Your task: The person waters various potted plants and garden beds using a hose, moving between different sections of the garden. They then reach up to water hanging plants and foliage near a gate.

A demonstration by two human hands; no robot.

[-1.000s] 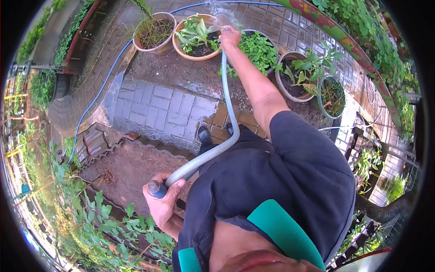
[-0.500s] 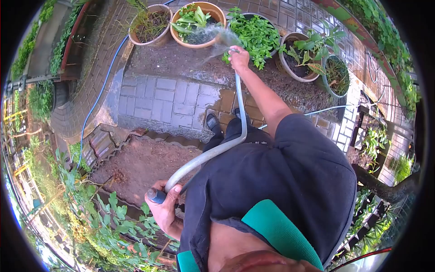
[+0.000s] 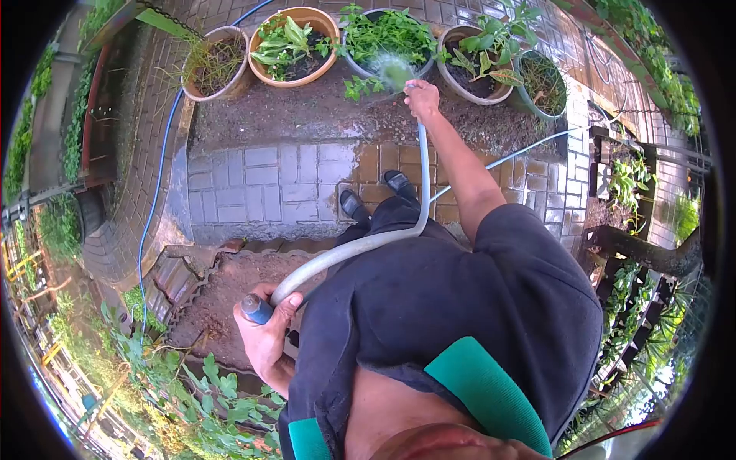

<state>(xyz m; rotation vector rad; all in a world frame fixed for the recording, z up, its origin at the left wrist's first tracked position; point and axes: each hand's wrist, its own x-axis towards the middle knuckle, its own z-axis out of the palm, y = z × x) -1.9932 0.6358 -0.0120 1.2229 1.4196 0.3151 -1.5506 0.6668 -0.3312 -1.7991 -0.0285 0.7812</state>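
My right hand [image 3: 422, 100] is closed around the end of a pale garden hose [image 3: 354, 249], arm stretched forward. Water [image 3: 394, 70] sprays from that end over a grey tub of leafy green plants [image 3: 389, 40]. The hose curves back across my front to my left hand [image 3: 264, 331], which grips it low beside my body. A blue-wrapped piece with a dark tip [image 3: 257, 309] sticks out of the same hand; what it belongs to is hidden. Left of the spray stands an orange-brown pot [image 3: 331, 57] of broad-leaved plants.
A brown pot [image 3: 217, 86] stands far left; a beige pot [image 3: 468, 93] and a green pot [image 3: 555, 107] are to the right. A blue hose [image 3: 156, 192] runs along the left over paving [image 3: 257, 180]. A soil bed [image 3: 230, 280] and a leafy shrub [image 3: 203, 406] lie near my left side.
The spray has swung rightward, from the orange-brown pot to the tub of leafy plants. The camera view has shifted, and the pots appear further left. Both hands keep their hold.
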